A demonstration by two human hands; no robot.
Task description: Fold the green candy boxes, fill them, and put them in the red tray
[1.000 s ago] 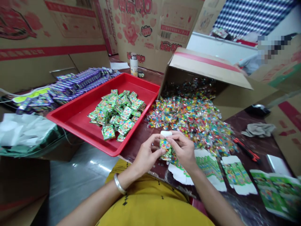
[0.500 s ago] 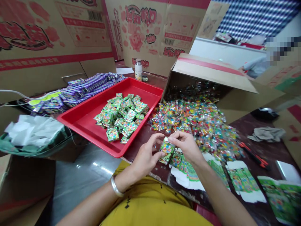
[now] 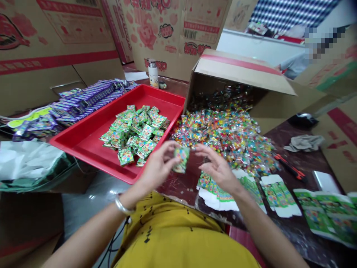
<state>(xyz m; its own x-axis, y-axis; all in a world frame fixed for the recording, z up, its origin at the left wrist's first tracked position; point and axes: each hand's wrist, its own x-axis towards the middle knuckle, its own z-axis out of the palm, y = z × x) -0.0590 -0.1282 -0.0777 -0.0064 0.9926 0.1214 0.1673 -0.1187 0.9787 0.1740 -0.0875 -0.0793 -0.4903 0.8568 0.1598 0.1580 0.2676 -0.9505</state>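
Between the thumb and fingers of my left hand [image 3: 161, 163] is a small green candy box [image 3: 181, 159], somewhat blurred, over the table near the tray's right edge. My right hand [image 3: 216, 165] is apart from that box, its fingers spread and holding nothing. Below the right hand lies a fanned row of flat green cartons [image 3: 220, 195] with white flaps. Beyond it spreads a heap of clear packets of colourful candies [image 3: 223, 134]. Left of my hands, the red tray [image 3: 83, 143] carries a pile of filled green boxes [image 3: 136, 130].
An open cardboard box [image 3: 240, 65] lies on its side behind the candy packets. Purple boxes [image 3: 92, 96] line the tray's far left. A flask [image 3: 153, 74] stands behind. To the right are a grey cloth [image 3: 304, 143], a red-black tool [image 3: 291, 168] and more green cartons [image 3: 280, 197].
My left hand has carried the candy box left and up, toward the tray. The right hand has let go of the box and opened. The view has shifted slightly.
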